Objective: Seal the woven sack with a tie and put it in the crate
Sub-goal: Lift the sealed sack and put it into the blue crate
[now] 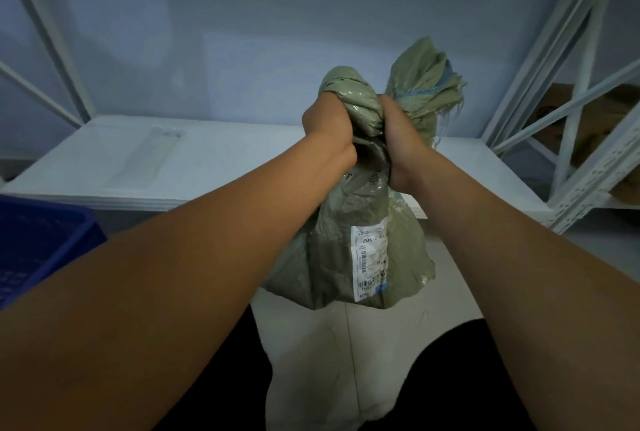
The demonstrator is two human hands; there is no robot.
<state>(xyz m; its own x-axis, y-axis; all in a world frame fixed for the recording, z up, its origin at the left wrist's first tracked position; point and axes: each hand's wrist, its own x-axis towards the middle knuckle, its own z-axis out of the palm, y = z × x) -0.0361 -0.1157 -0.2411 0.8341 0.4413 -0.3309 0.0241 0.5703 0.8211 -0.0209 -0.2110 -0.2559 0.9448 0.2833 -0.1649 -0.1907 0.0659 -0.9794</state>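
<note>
A grey-green woven sack (343,257) hangs in the middle of the view, lifted off the floor, with a white printed label on its front. Its neck is bunched together. My left hand (329,129) grips one gathered flap of the neck, which sticks up above my fist. My right hand (401,134) grips the other flap, whose frayed end with blue threads fans out to the upper right. Both fists press close together at the neck. No separate tie is visible. A blue plastic crate (41,247) stands at the left edge, partly cut off.
A low white shelf board (194,160) runs across behind the sack. White metal rack posts (585,84) rise on the right, with brown cardboard behind them. More white bracing stands at the far left. My dark-clad legs are at the bottom, over a pale floor.
</note>
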